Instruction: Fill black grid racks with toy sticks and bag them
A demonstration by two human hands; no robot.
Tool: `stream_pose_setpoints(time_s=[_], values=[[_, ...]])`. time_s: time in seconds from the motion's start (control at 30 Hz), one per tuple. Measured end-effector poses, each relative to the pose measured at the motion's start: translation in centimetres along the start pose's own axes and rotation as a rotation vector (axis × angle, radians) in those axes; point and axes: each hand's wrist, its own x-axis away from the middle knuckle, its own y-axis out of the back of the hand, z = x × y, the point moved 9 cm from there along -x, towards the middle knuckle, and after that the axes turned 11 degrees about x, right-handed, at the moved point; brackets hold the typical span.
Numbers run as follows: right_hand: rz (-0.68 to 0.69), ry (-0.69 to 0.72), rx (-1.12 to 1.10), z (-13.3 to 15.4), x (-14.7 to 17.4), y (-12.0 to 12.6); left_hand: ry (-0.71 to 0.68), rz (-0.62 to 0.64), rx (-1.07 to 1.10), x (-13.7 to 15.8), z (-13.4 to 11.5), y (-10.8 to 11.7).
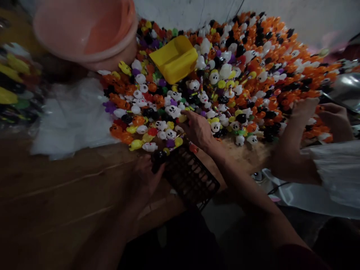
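Observation:
A large heap of small plastic toy figures (216, 127) in white, orange, black, yellow and purple covers the back of the wooden table. My right hand (198, 129) reaches into its near edge, fingers bent together beside a white ghost-faced figure (173, 111); what the fingertips pinch is hard to make out. Lower and to the left, my left hand (144, 172) is closed around a dark toy figure (159, 157). Just right of it a black plastic basket (194, 176) with a grid of openings sits tilted at the table's front edge.
A yellow scoop (177, 60) lies on the heap. Behind it at left stands a big pink tub (84, 45), with clear plastic bags (73, 116) in front. Another person's hands (334, 116) work at the heap's right side. More figures (17, 82) are at far left.

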Motion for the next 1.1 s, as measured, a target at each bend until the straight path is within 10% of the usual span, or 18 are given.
stream_pose_setpoints(time_s=[0.37,0.63,1.1], values=[[0.168,-0.004,-0.059,-0.3,12.9,-2.4,0.069,0.097,-0.045,-0.4,0.3,0.2],[-0.037,-0.041,-0.390,0.2,12.1,-1.2,0.126,0.101,-0.034,-0.3,0.6,0.4],[0.114,-0.071,-0.874,3.1,9.4,-6.6,-0.141,0.040,-0.012,-0.2,-1.6,0.8]])
